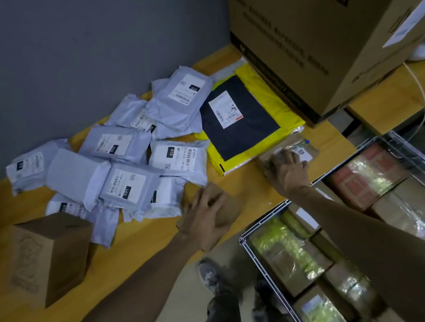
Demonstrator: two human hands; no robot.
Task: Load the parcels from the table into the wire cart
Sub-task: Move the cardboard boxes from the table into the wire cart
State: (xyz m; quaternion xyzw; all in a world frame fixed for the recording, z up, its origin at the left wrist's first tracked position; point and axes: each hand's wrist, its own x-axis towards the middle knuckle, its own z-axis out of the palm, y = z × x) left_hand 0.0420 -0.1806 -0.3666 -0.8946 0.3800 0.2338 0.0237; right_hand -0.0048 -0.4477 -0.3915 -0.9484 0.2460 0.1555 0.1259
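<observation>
Left hand (205,219) grips a small brown box (229,209) at the table (159,235) edge, long side pointing away at grey mailers (124,182) marked 010 and 231. Right hand (288,173) clutches a taped box (305,151) lying crosswise, just past the wire cart (243,239).

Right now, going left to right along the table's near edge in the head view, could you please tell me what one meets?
Brown cardboard box → left hand holding a small brown parcel → right hand gripping a taped parcel → wire cart.

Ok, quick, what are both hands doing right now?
Left hand: grips a small brown cardboard box.
Right hand: grips a small taped cardboard box.
</observation>
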